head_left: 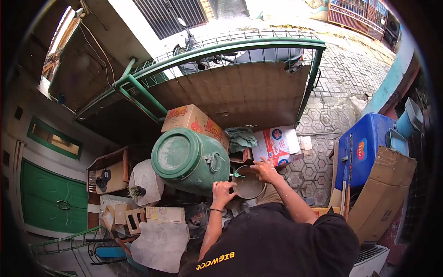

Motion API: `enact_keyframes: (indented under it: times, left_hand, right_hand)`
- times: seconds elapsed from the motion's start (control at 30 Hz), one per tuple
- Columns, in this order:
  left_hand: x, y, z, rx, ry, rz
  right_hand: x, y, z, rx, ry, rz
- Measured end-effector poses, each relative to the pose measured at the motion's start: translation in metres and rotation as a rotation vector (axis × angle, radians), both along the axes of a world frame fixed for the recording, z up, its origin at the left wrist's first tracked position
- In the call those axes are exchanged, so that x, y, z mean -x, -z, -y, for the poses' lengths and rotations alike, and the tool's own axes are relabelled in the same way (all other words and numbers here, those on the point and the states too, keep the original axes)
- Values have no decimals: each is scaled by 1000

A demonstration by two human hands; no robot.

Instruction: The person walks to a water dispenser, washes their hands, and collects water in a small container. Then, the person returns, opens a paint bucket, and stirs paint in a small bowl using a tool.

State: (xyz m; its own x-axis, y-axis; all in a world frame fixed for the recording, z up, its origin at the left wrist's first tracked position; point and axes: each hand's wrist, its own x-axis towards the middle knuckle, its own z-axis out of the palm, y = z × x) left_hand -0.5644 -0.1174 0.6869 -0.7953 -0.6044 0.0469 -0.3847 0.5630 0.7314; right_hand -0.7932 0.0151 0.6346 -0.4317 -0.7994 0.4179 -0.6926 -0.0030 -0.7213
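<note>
A round, grey-brown bucket (249, 183) stands in front of me, below a green plastic barrel (217, 161) with a small green tap (237, 175). My left hand (223, 193) is at the bucket's near-left rim, its fingers curled against the edge. On the far-right side of the same rim, my right hand (266, 171) grips with thumb and fingers. The tap's spout reaches over the bucket's left side. What the bucket holds is hard to make out.
Behind the barrel are a brown carton (187, 118), a green cloth (241, 139) and a white-red carton (277, 145). A green metal gate (221, 94) stands beyond. At right are a blue cooler box (364, 150) and flattened cardboard (383, 194); a grey sheet (159, 244) lies at left.
</note>
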Motion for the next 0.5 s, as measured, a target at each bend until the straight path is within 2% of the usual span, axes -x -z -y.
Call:
enact_keyframes:
  times: [0.03,0.07,0.13,0.2,0.23,0.27,0.3,0.37,0.43,0.5]
  left_hand:
    - [2,7,-4,-81,-24,-122]
    - [16,12,-6,-156,-61,-258]
    - [23,18,-7,-70,-248,-206]
    - [33,23,-5,-88,-259,-253]
    - [44,11,-11,-218,-357,-230]
    - [54,6,-13,-170,-374,-238]
    - [64,8,-12,-114,-426,-225]
    - [84,18,-14,-60,-539,-250]
    - [109,21,-20,-32,-602,-278]
    - [134,14,-31,-163,-702,-378]
  right_hand:
    - [11,1,1,70,2,-450]
    - [30,-2,3,-1,56,-255]
    - [47,-7,0,-153,174,152]
    - [92,-25,-3,-172,325,125]
    - [121,-35,-3,-341,421,82]
    - [156,-25,0,-210,455,78]
    - [186,-43,-2,-142,503,37]
    - [261,-60,-3,-163,518,4]
    - [324,-60,-4,-231,490,-151]
    - [381,-60,-5,-296,466,-362]
